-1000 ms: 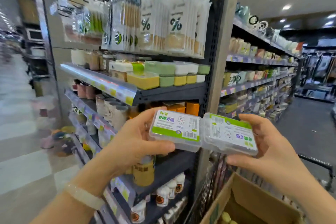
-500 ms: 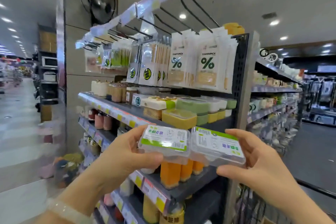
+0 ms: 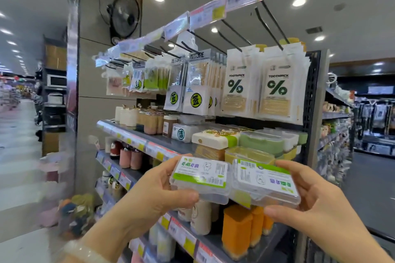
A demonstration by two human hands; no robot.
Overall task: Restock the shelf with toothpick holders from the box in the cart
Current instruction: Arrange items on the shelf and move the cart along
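Glossy clear plastic toothpick holders (image 3: pixel 233 179), seemingly smooth.

I count two clear toothpick holders (image 3: pixel 201 179), one per hand: left hand (image 3: pixel 154 196), right hand (image 3: pixel 316 205). Two rows of white toothpick packs (image 3: pixel 235 89) hang from pegs. One wall fan (image 3: pixel 124 16). Three orange containers (image 3: pixel 236 230) visible on lower shelf (image 3: pixel 215 241).

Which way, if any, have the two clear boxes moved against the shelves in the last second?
Yes. The two clear boxes have risen: a second ago they overlapped the orange holders' shelf; now they overlap the yellow box above.
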